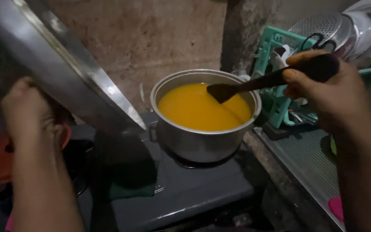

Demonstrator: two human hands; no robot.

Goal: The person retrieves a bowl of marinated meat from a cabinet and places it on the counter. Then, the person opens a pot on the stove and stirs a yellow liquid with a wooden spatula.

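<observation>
Fingers (295, 75) gripping dark spatula (254, 83), yellow soup pot (202, 141)

Orange-yellow liquid (198, 109) fills a silver pot (202, 139) beside a teal rack (275, 43).

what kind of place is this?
Most likely a small home kitchen: a metal pot of orange liquid sits on a stove, the right hand holds a wooden spatula, and a dish rack stands beside it.
</observation>
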